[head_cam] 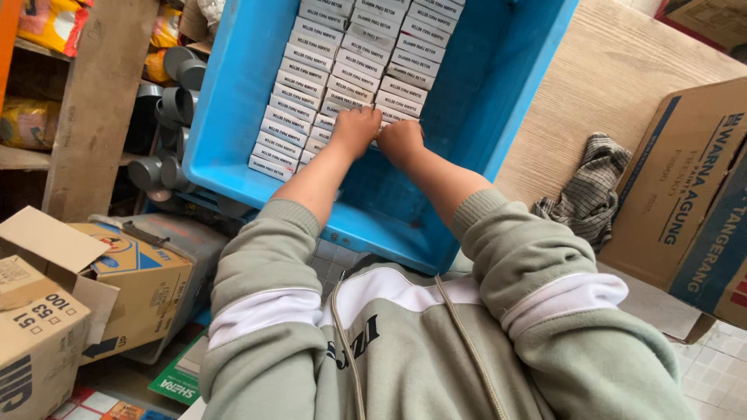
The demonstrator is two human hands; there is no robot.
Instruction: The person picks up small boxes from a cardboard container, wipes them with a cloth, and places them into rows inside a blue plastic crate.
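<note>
A blue plastic crate (226,117) sits in front of me, packed with rows of small white and grey boxes (342,54). My left hand (354,128) and my right hand (401,140) are both inside the crate, side by side, fingers curled down onto the nearest boxes in the middle rows. My knuckles hide the fingertips, so I cannot tell whether a box is gripped. The near right part of the crate floor (459,117) is bare blue plastic. My grey-green jacket sleeves are pushed up the forearms.
Grey pipe fittings (171,101) fill a wooden shelf at the left. Open cardboard cartons (117,288) stand at the lower left, and a large carton (692,202) at the right. A checked cloth (591,187) lies on the wooden board beside the crate.
</note>
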